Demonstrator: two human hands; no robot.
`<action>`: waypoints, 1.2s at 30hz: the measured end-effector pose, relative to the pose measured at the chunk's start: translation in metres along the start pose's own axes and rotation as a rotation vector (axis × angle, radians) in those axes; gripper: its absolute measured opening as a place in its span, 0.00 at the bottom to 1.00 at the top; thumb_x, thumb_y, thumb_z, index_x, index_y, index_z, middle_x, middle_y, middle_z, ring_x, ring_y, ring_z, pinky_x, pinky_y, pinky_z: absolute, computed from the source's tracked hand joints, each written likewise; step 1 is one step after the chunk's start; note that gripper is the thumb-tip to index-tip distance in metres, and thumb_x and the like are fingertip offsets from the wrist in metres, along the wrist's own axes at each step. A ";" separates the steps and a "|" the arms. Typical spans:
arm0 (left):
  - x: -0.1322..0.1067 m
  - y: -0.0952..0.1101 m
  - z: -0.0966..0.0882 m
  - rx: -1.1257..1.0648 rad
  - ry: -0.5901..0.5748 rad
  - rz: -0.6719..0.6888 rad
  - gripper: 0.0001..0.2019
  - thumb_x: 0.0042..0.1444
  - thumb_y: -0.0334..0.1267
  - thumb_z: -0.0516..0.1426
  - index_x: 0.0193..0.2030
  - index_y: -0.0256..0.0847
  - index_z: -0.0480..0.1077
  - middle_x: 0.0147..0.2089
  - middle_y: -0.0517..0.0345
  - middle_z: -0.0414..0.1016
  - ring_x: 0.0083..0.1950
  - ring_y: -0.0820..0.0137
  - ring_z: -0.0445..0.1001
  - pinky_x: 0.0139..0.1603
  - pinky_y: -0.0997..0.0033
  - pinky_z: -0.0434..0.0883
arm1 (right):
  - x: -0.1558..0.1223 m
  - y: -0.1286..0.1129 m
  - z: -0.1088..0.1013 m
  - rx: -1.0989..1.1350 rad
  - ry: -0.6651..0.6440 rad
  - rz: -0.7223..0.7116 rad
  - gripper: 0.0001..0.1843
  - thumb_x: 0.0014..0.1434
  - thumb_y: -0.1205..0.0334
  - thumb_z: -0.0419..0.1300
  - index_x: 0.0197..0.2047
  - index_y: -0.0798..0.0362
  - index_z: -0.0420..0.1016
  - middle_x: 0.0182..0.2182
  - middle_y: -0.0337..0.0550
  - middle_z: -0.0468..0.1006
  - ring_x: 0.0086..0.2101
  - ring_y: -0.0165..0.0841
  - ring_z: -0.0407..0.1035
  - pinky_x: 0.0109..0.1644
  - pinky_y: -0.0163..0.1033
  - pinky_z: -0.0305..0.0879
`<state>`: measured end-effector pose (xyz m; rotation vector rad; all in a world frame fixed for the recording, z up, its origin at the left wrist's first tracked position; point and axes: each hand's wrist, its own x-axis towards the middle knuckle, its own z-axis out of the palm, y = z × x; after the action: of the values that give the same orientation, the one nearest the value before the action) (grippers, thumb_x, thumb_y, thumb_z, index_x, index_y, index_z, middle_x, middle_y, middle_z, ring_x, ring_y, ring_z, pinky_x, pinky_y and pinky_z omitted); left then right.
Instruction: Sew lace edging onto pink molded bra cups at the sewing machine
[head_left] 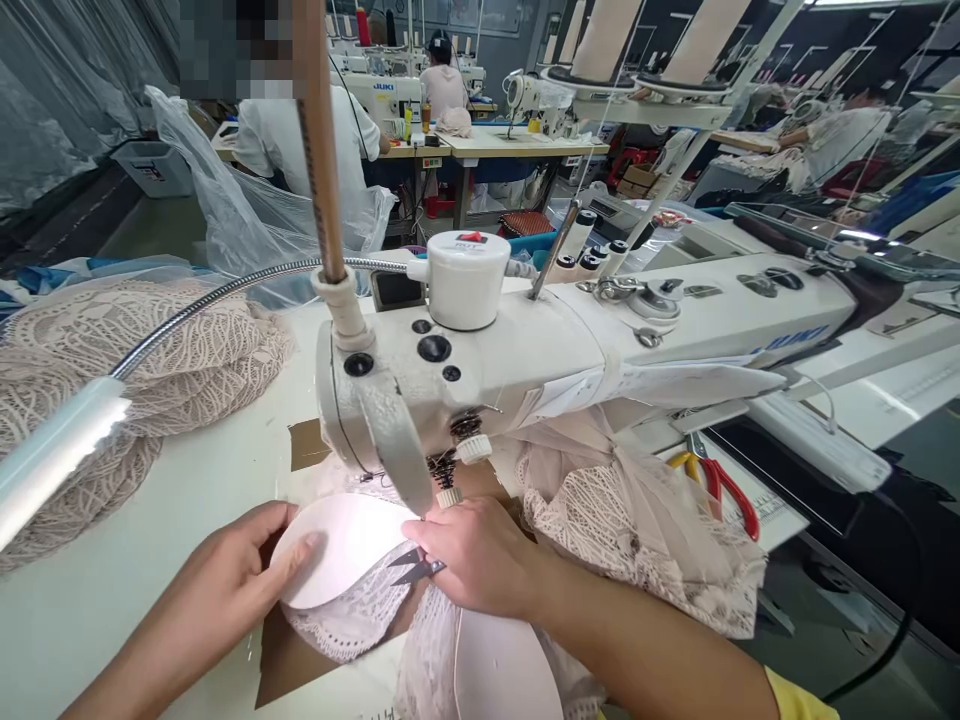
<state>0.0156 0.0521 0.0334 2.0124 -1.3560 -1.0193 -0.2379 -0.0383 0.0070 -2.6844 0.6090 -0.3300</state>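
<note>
My left hand (pixel 251 560) pinches the left edge of a smooth white bra cup (pixel 349 545), thumb on top and fingers underneath. Pale lace (pixel 349 625) hangs out below the cup's lower edge. Curled beside the presser area, my right hand (pixel 480 550) has thread snips (pixel 416 568) in its grip, blades pointing left. Its fingertips meet the cup's right edge. The sewing machine head (pixel 397 400) stands over the work and hides the needle. A second cup (pixel 502 665) with lace lies below my right wrist.
Beige lace piles lie left (pixel 142 350) and right (pixel 637 520) of the machine. Red-and-yellow-handled pliers (pixel 716 485) rest at the right. A lit tube lamp (pixel 60 450) reaches in from the left. Thread cones (pixel 607 40) stand above; other people sit at machines behind.
</note>
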 end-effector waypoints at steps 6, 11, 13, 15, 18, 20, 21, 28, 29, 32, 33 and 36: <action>0.018 0.009 0.012 -0.386 -0.108 -0.180 0.20 0.48 0.54 0.62 0.40 0.41 0.69 0.32 0.57 0.77 0.33 0.62 0.77 0.30 0.73 0.73 | 0.000 0.000 -0.003 0.004 -0.021 -0.028 0.07 0.49 0.68 0.57 0.34 0.51 0.69 0.24 0.35 0.69 0.24 0.28 0.59 0.23 0.34 0.45; 0.023 0.013 0.010 -0.228 -0.102 -0.117 0.16 0.46 0.50 0.64 0.34 0.40 0.73 0.29 0.56 0.78 0.30 0.62 0.77 0.30 0.72 0.74 | -0.001 0.007 0.000 0.044 0.038 0.030 0.04 0.49 0.70 0.56 0.29 0.52 0.70 0.23 0.37 0.70 0.25 0.29 0.61 0.25 0.34 0.49; 0.023 0.012 0.009 -0.207 -0.170 -0.076 0.13 0.47 0.47 0.64 0.34 0.41 0.74 0.29 0.57 0.79 0.31 0.60 0.78 0.31 0.71 0.75 | 0.000 0.009 0.003 -0.035 0.093 0.090 0.05 0.50 0.69 0.56 0.25 0.52 0.70 0.23 0.39 0.70 0.24 0.29 0.60 0.25 0.35 0.48; 0.025 0.009 0.009 -0.225 -0.207 -0.047 0.12 0.46 0.43 0.64 0.38 0.42 0.76 0.33 0.58 0.81 0.36 0.58 0.79 0.34 0.71 0.76 | 0.002 0.010 0.005 -0.102 0.116 0.119 0.06 0.51 0.68 0.56 0.25 0.52 0.72 0.26 0.40 0.72 0.24 0.29 0.60 0.26 0.36 0.49; 0.028 0.000 0.010 -0.254 -0.230 -0.034 0.14 0.46 0.41 0.64 0.42 0.43 0.76 0.36 0.59 0.81 0.38 0.57 0.79 0.35 0.71 0.76 | 0.005 0.007 0.006 -0.162 0.080 0.101 0.08 0.55 0.66 0.55 0.35 0.50 0.75 0.32 0.41 0.74 0.27 0.30 0.63 0.28 0.36 0.53; 0.031 -0.006 0.011 -0.258 -0.261 -0.045 0.15 0.49 0.42 0.63 0.43 0.42 0.76 0.35 0.58 0.81 0.37 0.57 0.79 0.34 0.71 0.76 | 0.006 0.005 0.006 -0.205 0.049 0.105 0.10 0.57 0.64 0.54 0.40 0.50 0.74 0.32 0.42 0.74 0.28 0.32 0.65 0.28 0.36 0.54; 0.032 -0.008 0.011 -0.257 -0.275 -0.050 0.16 0.50 0.43 0.62 0.45 0.42 0.75 0.35 0.58 0.81 0.36 0.58 0.79 0.33 0.71 0.76 | 0.006 0.004 0.006 -0.226 0.037 0.114 0.10 0.57 0.64 0.55 0.41 0.50 0.74 0.32 0.42 0.74 0.28 0.32 0.65 0.28 0.36 0.55; 0.039 -0.010 0.010 -0.250 -0.262 -0.020 0.17 0.51 0.48 0.61 0.45 0.42 0.72 0.37 0.57 0.81 0.39 0.59 0.79 0.36 0.73 0.75 | 0.009 0.000 0.009 -0.340 0.008 0.128 0.16 0.53 0.69 0.55 0.46 0.52 0.73 0.27 0.43 0.72 0.26 0.34 0.65 0.25 0.37 0.54; 0.039 -0.009 0.010 -0.244 -0.249 -0.021 0.16 0.51 0.48 0.61 0.43 0.42 0.72 0.37 0.57 0.81 0.39 0.59 0.79 0.35 0.73 0.75 | 0.009 -0.001 0.010 -0.353 0.011 0.135 0.17 0.53 0.68 0.55 0.46 0.52 0.73 0.27 0.43 0.72 0.26 0.34 0.65 0.25 0.37 0.53; 0.040 -0.005 0.008 -0.225 -0.205 -0.026 0.15 0.51 0.47 0.61 0.42 0.42 0.72 0.34 0.59 0.80 0.39 0.60 0.79 0.34 0.75 0.74 | 0.012 -0.003 0.012 -0.377 0.022 0.163 0.18 0.54 0.68 0.56 0.48 0.53 0.72 0.27 0.44 0.72 0.26 0.34 0.65 0.25 0.36 0.54; 0.040 -0.003 0.007 -0.222 -0.193 -0.031 0.15 0.50 0.46 0.62 0.43 0.42 0.71 0.34 0.59 0.80 0.39 0.60 0.79 0.34 0.76 0.74 | 0.012 -0.003 0.013 -0.380 0.027 0.169 0.18 0.54 0.68 0.56 0.49 0.53 0.72 0.27 0.44 0.73 0.26 0.34 0.66 0.25 0.36 0.55; 0.038 0.001 0.006 -0.217 -0.155 -0.051 0.17 0.48 0.45 0.63 0.44 0.42 0.71 0.33 0.59 0.80 0.37 0.61 0.79 0.31 0.76 0.74 | 0.012 -0.002 0.014 -0.360 0.031 0.191 0.19 0.53 0.69 0.56 0.50 0.53 0.72 0.28 0.44 0.74 0.26 0.33 0.66 0.25 0.36 0.55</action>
<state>0.0186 0.0166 0.0192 1.8470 -1.2165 -1.3089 -0.2225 -0.0384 -0.0030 -2.9290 1.0109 -0.2272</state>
